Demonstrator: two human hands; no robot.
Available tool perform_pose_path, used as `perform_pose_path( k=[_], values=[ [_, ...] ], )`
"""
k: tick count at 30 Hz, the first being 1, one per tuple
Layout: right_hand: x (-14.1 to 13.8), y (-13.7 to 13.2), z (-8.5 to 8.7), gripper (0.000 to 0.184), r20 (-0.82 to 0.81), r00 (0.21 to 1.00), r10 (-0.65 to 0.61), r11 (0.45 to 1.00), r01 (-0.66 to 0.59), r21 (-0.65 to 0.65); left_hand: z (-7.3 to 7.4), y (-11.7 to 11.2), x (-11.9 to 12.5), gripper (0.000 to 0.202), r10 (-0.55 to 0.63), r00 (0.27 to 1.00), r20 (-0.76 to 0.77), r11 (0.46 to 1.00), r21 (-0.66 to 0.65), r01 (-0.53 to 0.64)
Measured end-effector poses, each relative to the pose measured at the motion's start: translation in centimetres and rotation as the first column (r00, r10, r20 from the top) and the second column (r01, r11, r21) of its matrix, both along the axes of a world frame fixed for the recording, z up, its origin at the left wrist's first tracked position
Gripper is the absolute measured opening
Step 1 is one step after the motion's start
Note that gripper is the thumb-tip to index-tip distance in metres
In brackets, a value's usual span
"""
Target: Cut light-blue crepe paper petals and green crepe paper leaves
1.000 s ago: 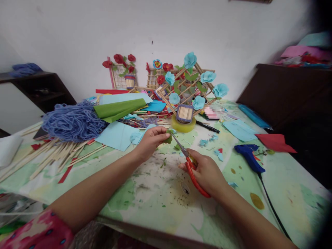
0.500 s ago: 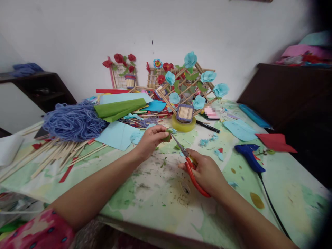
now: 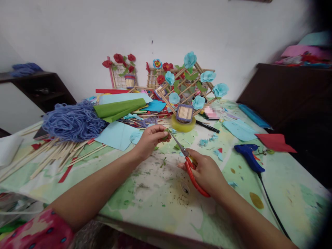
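Note:
My left hand pinches a small green paper piece above the table. My right hand grips red-handled scissors, whose blades point up and left and meet the green piece. Green paper snippets lie scattered on the green-patterned tablecloth under both hands.
Behind the hands stand a yellow tape roll, a stick frame with blue paper flowers and frames with red flowers. Blue yarn, green paper and wooden sticks lie left. A blue glue gun and red paper lie right.
My left hand has turned the green piece slightly, so less of it shows. The scissors and right hand have barely shifted.

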State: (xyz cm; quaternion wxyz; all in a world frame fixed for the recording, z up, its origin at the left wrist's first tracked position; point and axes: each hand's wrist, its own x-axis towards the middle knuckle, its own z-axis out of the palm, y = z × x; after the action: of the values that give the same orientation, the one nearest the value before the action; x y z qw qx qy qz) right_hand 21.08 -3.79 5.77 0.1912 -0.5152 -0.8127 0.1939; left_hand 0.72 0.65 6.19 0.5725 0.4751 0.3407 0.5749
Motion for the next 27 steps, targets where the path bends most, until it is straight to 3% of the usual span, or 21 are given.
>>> perform_pose_path(
  k=[27],
  values=[
    [0.16,0.26,-0.14,0.03,0.029,1.0,-0.003,0.999,0.002,0.035,0.07,0.04,0.05,0.021,0.086,0.996,0.014,0.995,-0.046,-0.085]
  ],
)
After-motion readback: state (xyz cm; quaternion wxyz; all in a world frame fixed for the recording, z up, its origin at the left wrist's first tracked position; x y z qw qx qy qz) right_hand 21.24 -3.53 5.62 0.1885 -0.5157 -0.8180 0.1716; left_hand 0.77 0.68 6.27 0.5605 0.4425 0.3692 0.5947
